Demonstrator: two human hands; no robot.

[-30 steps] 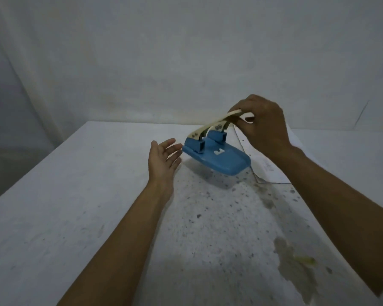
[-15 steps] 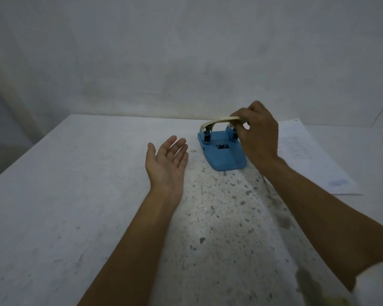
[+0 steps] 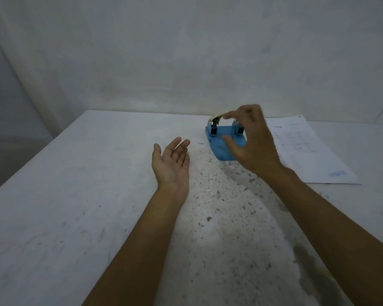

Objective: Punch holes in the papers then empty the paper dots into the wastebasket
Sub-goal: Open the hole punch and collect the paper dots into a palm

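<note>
A blue hole punch [image 3: 219, 143] with a cream lever stands flat on the white table [image 3: 64, 206], towards the far right. My right hand [image 3: 250, 142] hovers just in front of it and over it, fingers spread and blurred, holding nothing. The fingertips are close to the lever. My left hand [image 3: 171, 160] rests palm up on the table to the left of the punch, fingers apart and empty. A printed sheet of paper [image 3: 305, 151] lies flat to the right of the punch, partly behind my right wrist. No wastebasket is in view.
Dark specks and small white bits are scattered over the table's middle [image 3: 219, 195]. A yellowish stain [image 3: 314, 268] sits near my right forearm. A plain wall [image 3: 186, 51] rises close behind the table's far edge.
My right hand set the tilted punch down flat on the table, then let go of its lever and opened. My left hand stayed palm up, slightly lower on the table.
</note>
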